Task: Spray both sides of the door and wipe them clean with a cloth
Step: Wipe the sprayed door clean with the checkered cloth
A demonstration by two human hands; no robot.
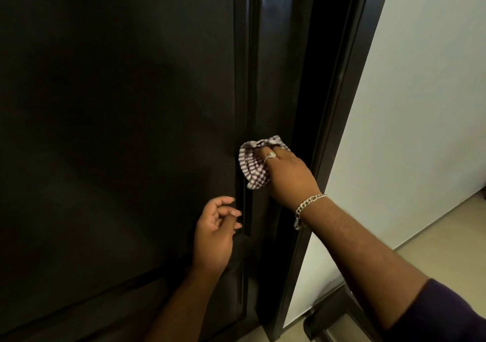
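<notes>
Checked cloth [253, 164] bunched in the right hand's [286, 176] closed grip presses the dark door [118, 105]; left hand [215, 234] loosely open, holding nothing.

This looks like a room inside a home: a dark panelled door [118, 131] in a dark frame [339, 120], a plain white wall [426, 105] beside it, and pale beige tiled floor [434, 249] along the wall's foot.

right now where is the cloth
In the head view the checked cloth sits just right of centre, gripped in the right hand and pressed on the dark door near its right edge, above the empty left hand.
</notes>
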